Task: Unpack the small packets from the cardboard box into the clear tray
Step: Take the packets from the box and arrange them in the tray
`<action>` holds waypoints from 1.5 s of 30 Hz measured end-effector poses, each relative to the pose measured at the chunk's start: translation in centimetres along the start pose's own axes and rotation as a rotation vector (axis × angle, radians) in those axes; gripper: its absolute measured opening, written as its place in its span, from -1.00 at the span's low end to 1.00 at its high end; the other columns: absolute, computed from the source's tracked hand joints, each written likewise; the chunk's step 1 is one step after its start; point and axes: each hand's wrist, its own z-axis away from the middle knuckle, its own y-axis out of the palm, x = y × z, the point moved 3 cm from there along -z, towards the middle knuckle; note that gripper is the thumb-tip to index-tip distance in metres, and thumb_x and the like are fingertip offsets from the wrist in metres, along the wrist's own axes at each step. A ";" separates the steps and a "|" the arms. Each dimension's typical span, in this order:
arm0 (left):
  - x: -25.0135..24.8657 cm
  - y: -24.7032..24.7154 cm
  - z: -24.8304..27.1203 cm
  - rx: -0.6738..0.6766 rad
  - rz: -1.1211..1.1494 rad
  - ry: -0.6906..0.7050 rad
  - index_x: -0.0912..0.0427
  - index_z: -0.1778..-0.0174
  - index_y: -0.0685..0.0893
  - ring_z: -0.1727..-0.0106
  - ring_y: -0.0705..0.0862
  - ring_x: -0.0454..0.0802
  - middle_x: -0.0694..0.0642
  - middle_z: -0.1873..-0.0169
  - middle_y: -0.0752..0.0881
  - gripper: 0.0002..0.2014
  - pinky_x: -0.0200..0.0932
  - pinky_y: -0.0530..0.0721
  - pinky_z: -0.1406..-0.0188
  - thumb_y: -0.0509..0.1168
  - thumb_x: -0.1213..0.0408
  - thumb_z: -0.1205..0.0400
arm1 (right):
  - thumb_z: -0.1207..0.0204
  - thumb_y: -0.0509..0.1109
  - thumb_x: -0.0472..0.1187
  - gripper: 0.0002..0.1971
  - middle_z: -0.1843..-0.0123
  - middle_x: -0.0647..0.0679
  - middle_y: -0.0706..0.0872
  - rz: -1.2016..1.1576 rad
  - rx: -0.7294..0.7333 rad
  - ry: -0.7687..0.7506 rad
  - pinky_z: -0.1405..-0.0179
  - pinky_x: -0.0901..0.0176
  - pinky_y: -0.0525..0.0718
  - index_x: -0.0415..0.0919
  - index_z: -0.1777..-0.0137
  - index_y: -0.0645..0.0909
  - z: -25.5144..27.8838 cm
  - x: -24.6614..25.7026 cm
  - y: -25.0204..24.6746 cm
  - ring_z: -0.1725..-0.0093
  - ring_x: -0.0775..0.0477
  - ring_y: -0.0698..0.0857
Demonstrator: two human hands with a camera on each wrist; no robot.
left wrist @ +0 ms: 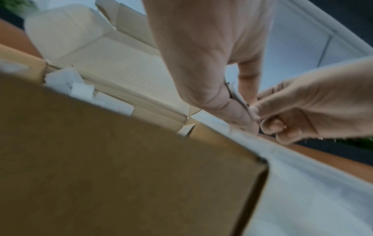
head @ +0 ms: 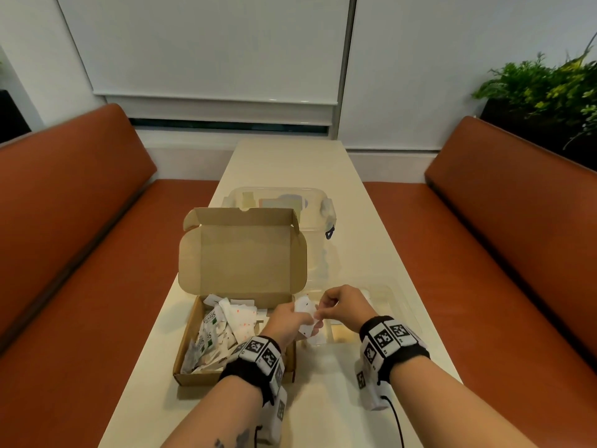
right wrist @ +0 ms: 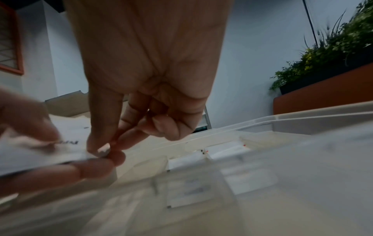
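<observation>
1. The table (head: 371,227) is carrying all the work items, with orange bench seats running along its left and right sides.
2. The cardboard box (head: 193,360) is sitting on the near left of the table, its lid (head: 242,253) standing open at the far side. Many small packets (head: 223,331) are lying loose inside it, so by my estimate the unpacking is far from complete.
3. The clear tray (head: 400,305) is lying just right of the box. The right wrist view is showing a few white packets (right wrist: 224,150) already resting in its compartments.
4. A lidded clear container (head: 277,197) is standing beyond the box, farther along the table.
5. The left hand (head: 289,320) is gripping a small bundle of white packets (head: 307,310) between thumb and fingers, above the gap between box and tray.
6. The right hand (head: 344,305) is pinching the edge of one packet in that bundle with thumb and forefinger; its remaining fingers are curling in, holding nothing.
7. Recommended technique: the left hand should be keeping a firm hold while the right is peeling off a single packet, sliding it sideways rather than tugging, then laying it flat in a free compartment. A loose left grip is likely to be spilling the bundle onto the table.
</observation>
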 end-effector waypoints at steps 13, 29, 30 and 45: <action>0.0 -0.1 -0.2 -0.096 0.055 0.110 0.25 -0.20 0.65 -0.10 0.75 0.14 0.20 -0.05 0.77 -0.68 -0.06 0.73 -0.08 0.41 0.53 -0.53 | -0.38 0.57 -0.17 -0.84 0.35 -0.01 0.72 -0.241 -0.071 0.075 0.50 0.31 0.58 -0.21 0.23 0.65 0.8 -0.6 -0.4 0.41 0.08 0.60; -0.3 -0.5 -0.7 -0.130 0.010 0.160 0.06 0.00 0.68 0.23 0.77 -0.11 0.05 0.16 0.79 -0.78 -0.32 0.69 0.41 0.47 0.40 -0.51 | -0.38 0.57 -0.25 -0.84 0.40 -0.02 0.71 -0.345 -0.142 0.098 0.55 0.30 0.59 -0.26 0.22 0.62 0.0 -0.2 -0.7 0.47 0.10 0.66; -0.3 -0.5 -0.7 -0.144 0.030 0.161 0.12 -0.05 0.69 0.17 0.79 -0.02 0.11 0.11 0.79 -0.80 -0.26 0.74 0.33 0.45 0.39 -0.54 | -0.40 0.55 -0.26 -0.85 0.38 -0.03 0.73 -0.349 -0.145 0.115 0.53 0.29 0.61 -0.26 0.21 0.61 -0.1 -0.3 -0.8 0.47 0.09 0.68; -0.2 -0.3 -1.4 -0.171 0.013 0.171 0.09 0.07 0.66 0.18 0.74 0.01 0.06 0.20 0.75 -0.87 -0.30 0.71 0.38 0.37 0.42 -0.60 | -0.44 0.47 -0.35 -0.93 0.31 -0.07 0.74 -0.326 -0.117 0.123 0.46 0.34 0.66 -0.20 0.13 0.66 -0.1 -0.5 -1.0 0.38 0.06 0.66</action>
